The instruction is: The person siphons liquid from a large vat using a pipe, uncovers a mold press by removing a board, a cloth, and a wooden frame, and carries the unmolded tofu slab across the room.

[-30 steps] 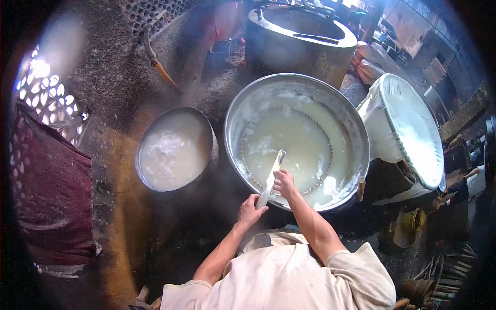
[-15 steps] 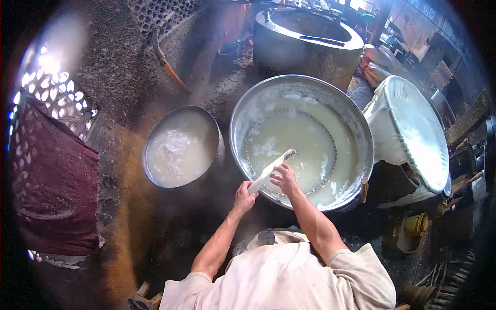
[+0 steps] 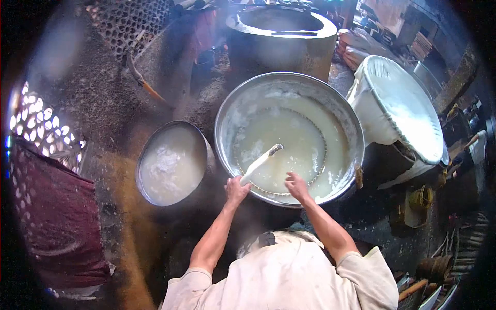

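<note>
My left hand is wrapped round the lower end of a white tube-like stick with a dark far end. The stick slants up and to the right over a wide metal vat. Cloudy pale liquid fills the vat, with whitish froth and a ring that looks corded or beaded in it. Over the vat's near side is my right hand, apart from the stick, fingers loosely bent and nothing visible in them. Whether it touches the liquid is unclear.
To the left stands a smaller tub of cloudy liquid with white froth. A cloth-covered round vessel is close on the right. Behind the vat rises a big round stove-like drum. A curved wooden-handled tool rests at the left wall.
My right hand has moved away from the stick, to the right and down. My left hand still holds the stick, which has shifted slightly left. The camera view has moved a little.
</note>
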Demonstrator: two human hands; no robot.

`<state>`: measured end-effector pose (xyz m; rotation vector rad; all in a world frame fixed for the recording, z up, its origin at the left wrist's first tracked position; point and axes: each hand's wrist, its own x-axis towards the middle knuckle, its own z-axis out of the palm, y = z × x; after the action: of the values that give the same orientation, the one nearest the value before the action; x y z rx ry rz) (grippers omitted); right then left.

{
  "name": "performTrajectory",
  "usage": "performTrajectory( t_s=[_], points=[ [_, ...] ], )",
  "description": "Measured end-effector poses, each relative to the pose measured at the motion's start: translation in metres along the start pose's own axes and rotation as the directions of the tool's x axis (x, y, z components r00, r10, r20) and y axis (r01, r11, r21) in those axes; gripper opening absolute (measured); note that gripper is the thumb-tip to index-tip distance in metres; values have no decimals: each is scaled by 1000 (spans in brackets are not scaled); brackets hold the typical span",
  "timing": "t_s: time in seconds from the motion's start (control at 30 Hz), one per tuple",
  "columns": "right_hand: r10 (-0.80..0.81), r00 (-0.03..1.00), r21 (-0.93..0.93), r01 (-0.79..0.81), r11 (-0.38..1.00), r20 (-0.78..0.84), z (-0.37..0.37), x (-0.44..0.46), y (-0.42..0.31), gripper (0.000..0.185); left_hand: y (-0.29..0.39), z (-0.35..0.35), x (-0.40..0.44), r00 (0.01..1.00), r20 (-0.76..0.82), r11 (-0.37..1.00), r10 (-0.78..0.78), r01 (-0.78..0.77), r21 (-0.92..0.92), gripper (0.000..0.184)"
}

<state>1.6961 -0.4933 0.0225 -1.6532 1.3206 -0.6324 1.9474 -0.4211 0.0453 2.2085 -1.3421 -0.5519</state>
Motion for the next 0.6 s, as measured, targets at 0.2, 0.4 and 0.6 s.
performTrajectory(
  t_s=[0.2,0.4,0.6],
  points=[
    [-62,952,-568,-126,813,-300,-64,-53,49,32,-12,-2,29,998,48,999,40,-38,-31,44],
    [148,893,-471,-358,807,-425,-56,-46,34,37,-21,5,37,996,-20,995,82,-83,-46,47],
    [155,867,-448,-388,805,-473,-52,-45,45,33,-6,9,36,995,-47,992,89,-85,92,42]
  ],
)
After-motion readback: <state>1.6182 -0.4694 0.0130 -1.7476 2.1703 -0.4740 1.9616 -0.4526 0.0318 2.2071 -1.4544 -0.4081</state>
